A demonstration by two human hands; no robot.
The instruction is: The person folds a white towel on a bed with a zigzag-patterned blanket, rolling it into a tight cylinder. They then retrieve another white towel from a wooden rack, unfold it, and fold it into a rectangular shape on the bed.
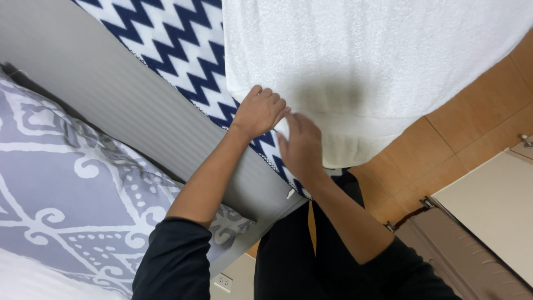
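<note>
Left hand [259, 113] fisted; right hand [301, 145] flat, touching.

The bed [111, 105] is covered by a grey ribbed sheet that runs to its edge. On it lie a navy-and-white zigzag cloth [172, 44], reaching down to the bed's near corner, and a white towel [361, 55] that overlaps the cloth and hangs over the edge. A lilac pillow with white scrollwork [72, 205] rests along the opposite side.
</note>
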